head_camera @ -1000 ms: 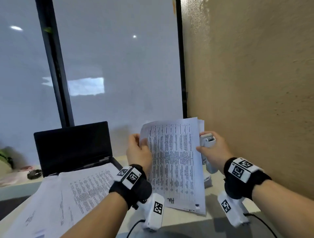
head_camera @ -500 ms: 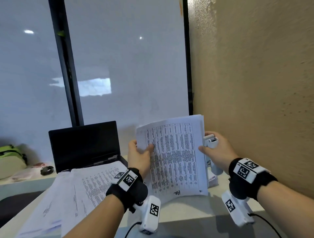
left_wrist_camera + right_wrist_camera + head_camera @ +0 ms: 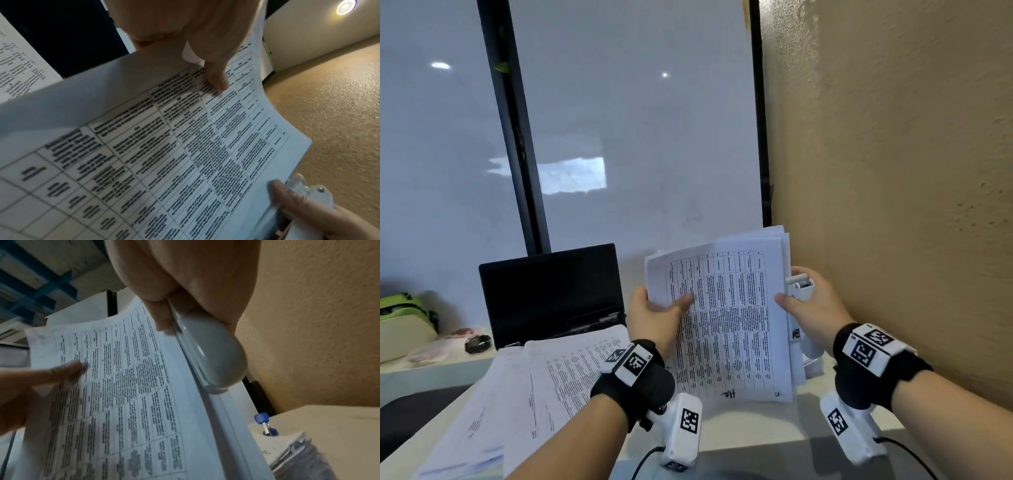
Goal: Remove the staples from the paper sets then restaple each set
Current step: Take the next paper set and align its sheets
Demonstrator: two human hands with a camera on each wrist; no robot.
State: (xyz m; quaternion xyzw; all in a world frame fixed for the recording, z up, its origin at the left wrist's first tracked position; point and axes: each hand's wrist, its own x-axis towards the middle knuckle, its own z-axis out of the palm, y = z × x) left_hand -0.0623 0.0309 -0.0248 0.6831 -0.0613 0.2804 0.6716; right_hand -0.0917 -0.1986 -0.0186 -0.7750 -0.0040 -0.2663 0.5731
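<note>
A set of printed sheets (image 3: 726,318) stands upright on its bottom edge on the desk, a table printed on the front page (image 3: 185,146). My left hand (image 3: 654,315) grips its left edge, thumb across the front. My right hand (image 3: 811,305) holds a white stapler (image 3: 800,286) against the set's right edge, thumb pressing the paper (image 3: 127,386). The stapler's rounded body (image 3: 211,353) lies along that edge in the right wrist view. Whether its mouth is round the sheets is hidden. More printed paper sets (image 3: 544,387) lie flat at the left.
An open black laptop (image 3: 551,291) stands behind the flat papers. The tan wall (image 3: 893,205) runs close along the right. A blue staple remover (image 3: 265,426) sits on the desk (image 3: 750,425) by the wall, next to a further paper stack (image 3: 298,456). A green bag (image 3: 400,322) is far left.
The paper set has been squared up and stood more upright between both hands, and my left thumb has slid onto the front page. The head view has shifted left.
</note>
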